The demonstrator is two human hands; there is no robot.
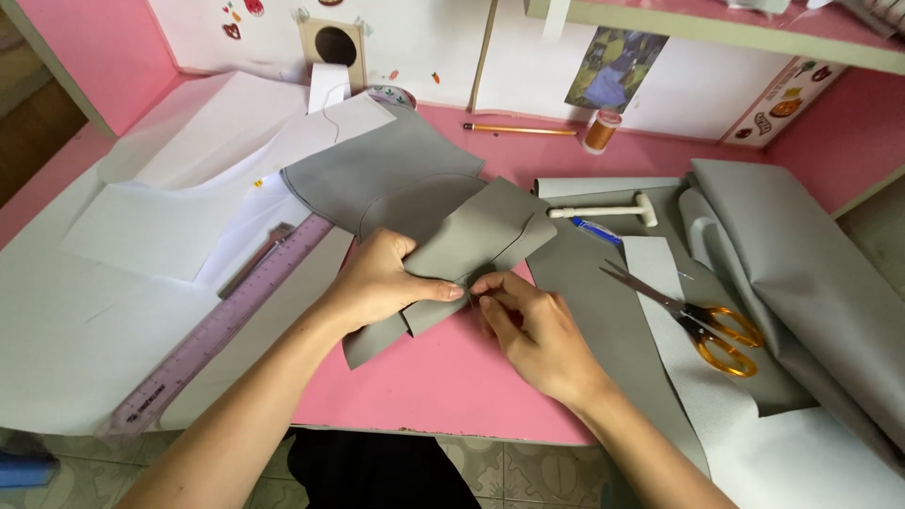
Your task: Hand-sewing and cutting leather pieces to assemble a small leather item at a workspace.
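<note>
Left hand: grips folded grey leatherette piece.
Right hand: pinches its lower edge.
Pink tabletop: bare toward near edge.
Orange-handled scissors: well right.

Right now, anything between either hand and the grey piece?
Nothing visible. The left hand already grips the folded grey piece, and the right hand pinches its edge. The scissors lie apart to the right.
</note>
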